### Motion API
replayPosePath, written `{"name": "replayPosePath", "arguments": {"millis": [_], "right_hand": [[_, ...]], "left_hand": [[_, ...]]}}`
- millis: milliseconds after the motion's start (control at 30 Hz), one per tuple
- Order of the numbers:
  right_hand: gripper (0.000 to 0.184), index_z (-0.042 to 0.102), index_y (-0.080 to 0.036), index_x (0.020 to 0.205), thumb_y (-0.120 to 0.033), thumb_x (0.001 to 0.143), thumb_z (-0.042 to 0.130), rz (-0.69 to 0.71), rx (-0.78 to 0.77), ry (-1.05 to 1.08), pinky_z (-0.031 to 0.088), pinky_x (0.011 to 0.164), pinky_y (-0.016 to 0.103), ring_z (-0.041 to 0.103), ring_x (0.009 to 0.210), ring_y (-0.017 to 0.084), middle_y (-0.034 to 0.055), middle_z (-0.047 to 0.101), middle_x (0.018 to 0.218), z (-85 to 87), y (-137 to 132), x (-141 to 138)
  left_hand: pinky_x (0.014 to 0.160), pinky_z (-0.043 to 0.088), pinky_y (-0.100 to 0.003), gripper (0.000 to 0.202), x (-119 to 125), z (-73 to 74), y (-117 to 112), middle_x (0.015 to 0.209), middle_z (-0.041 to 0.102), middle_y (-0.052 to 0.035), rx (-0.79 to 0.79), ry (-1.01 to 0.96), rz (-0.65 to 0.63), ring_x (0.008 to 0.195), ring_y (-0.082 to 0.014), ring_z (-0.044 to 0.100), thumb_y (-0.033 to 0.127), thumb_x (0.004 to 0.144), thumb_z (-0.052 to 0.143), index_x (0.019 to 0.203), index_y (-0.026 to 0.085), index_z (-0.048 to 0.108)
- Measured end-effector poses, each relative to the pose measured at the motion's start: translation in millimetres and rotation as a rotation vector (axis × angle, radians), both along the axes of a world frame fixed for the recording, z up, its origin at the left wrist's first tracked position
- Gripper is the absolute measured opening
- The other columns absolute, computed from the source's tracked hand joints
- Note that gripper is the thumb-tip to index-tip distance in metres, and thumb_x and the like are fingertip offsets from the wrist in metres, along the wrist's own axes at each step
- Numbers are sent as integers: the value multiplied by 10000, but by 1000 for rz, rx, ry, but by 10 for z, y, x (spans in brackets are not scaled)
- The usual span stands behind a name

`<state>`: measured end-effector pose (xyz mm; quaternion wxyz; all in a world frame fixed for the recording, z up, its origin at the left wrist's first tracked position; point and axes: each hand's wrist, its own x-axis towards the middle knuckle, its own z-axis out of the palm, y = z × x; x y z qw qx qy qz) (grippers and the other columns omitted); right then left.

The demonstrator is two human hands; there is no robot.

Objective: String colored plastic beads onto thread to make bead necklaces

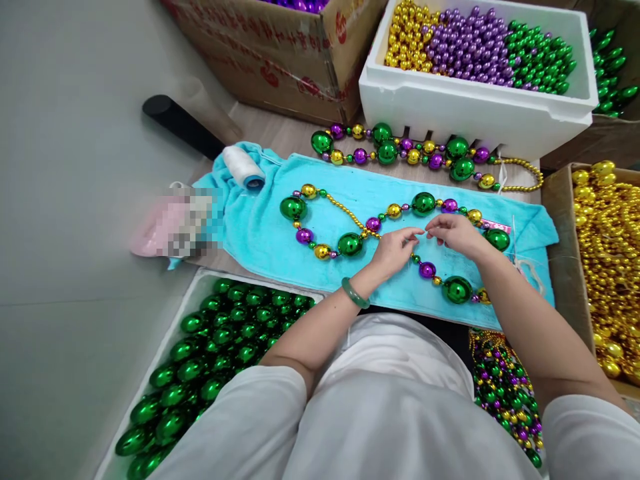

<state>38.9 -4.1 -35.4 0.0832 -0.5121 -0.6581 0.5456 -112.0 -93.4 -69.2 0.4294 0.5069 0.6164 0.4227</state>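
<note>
A bead necklace of large green, purple and gold beads lies looped on a turquoise towel. My left hand, with a green bangle on its wrist, is above the middle of the necklace, thumb and fingertips pinched together. Close to its right, my right hand also pinches, its fingertips almost meeting the left ones. Whatever lies between the fingertips is too fine to make out. A second beaded strand is stretched along the towel's far edge.
A white thread spool lies at the towel's left. A white foam box of gold, purple and green beads stands behind. Green beads fill a tray at lower left; a carton of gold beads is right. A cardboard box stands at the back.
</note>
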Motion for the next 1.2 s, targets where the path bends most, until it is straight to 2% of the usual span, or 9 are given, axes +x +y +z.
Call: {"name": "replayPosePath", "arguments": {"millis": [67,133,267,433,567,700,900,1067,1200], "right_hand": [[144,651,-143,843,-194,712,621,-37,-141,108,329,451,233,455,474,101,6,595,571,-81,45,-28],[158,664,-133,834,-177,685,631,8,-290,188,287,417,224,415,433,91,-15,540,494,-160,52,-60],[173,671,-124,789,-160,619,669,103,-452,265,221,391,208,405,418,60,-6,586,579,-248,30,-83],[288,668,-120,830,-283,599,723,161,-435,218,185,397,212,353,404,53,-52,480,494,-249,43,-62],[239,638,-148,774,-319,625,713,146,-336,99,216,402,208,377,422,60,-50,481,500,-209,43,-26],[125,617,-160,680,-249,651,699,142,-243,-54,259,416,220,386,420,74,-44,474,447,-121,40,71],[56,625,-167,625,-198,647,666,148,-149,-196,325,465,242,427,471,100,-18,521,481,-31,95,258],[66,592,-168,570,-192,620,628,141,-131,-216,337,471,250,461,523,117,27,604,586,-47,117,354],[87,568,-173,597,-248,627,599,37,-164,-52,353,471,245,508,603,133,68,673,741,-80,75,351]], "left_hand": [[888,478,-291,298,16,-40,-32,1020,725,-44,126,163,-65,922,-163,652,127,838,537,1054,231,715],[923,457,-304,333,31,-89,-60,1109,708,-55,180,252,-90,998,-175,635,141,873,490,1111,245,699],[928,428,-337,354,34,-168,-94,997,733,-62,225,333,-41,910,-181,616,152,892,468,1152,258,684],[886,425,-318,273,35,-182,-89,939,736,-47,237,320,72,882,-180,575,220,893,529,1089,270,712],[844,452,-295,202,54,-164,-91,922,735,-44,211,201,135,867,-171,595,202,846,598,984,247,738],[823,469,-282,109,43,-142,-157,855,728,-35,125,116,189,839,-165,625,202,810,635,829,224,740],[768,482,-237,79,2,-158,-255,846,713,-21,50,16,254,794,-129,631,212,799,624,816,197,700],[644,502,-212,96,33,-152,-223,885,687,-41,-41,-423,344,827,-130,643,259,817,572,846,168,566],[621,508,-209,170,66,-100,-197,893,677,-44,-109,-701,345,845,-133,655,303,821,581,873,182,473]]}}
